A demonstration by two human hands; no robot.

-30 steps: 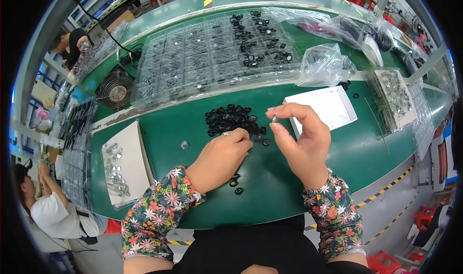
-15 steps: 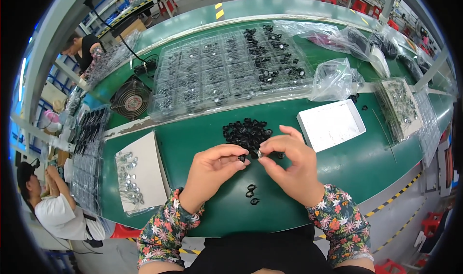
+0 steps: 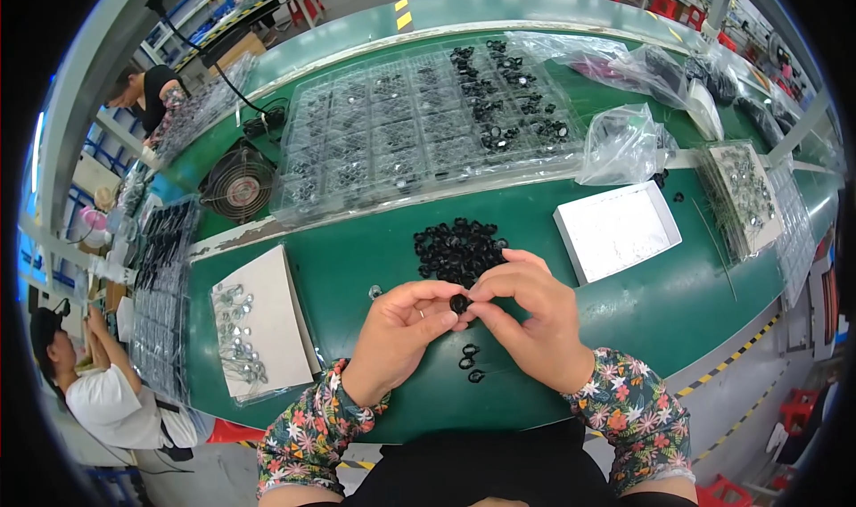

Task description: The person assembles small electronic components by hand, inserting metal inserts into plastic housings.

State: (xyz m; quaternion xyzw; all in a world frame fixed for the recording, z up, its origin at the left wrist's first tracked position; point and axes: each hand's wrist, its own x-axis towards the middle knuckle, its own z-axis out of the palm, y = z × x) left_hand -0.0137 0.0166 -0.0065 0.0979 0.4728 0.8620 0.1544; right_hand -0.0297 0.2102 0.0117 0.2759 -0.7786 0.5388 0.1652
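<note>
In front of me, my left hand (image 3: 392,329) pinches a small round black part (image 3: 459,304) between thumb and fingers. Thumb and forefinger of my right hand (image 3: 539,324) close on the same part from its right side; whether a smaller piece is also between them is hidden. Just beyond my hands lies a heap of black ring-shaped parts (image 3: 455,247). A few loose black rings (image 3: 468,362) lie on the green table (image 3: 606,329) nearer to me. Beside my left fingers rests a small clear, shiny piece (image 3: 374,291).
At left is a pale board (image 3: 276,306) bearing shiny pieces; at right, a shallow white box (image 3: 615,230). A wide clear compartment tray (image 3: 419,132) with black parts lies beyond, near a round fan (image 3: 241,186). Plastic bags (image 3: 624,141) lie right. Two people work at left.
My right hand has moved left, bringing its fingertips against the black part. The shiny piece it pinched is no longer visible there. A small clear piece now shows beside my left hand.
</note>
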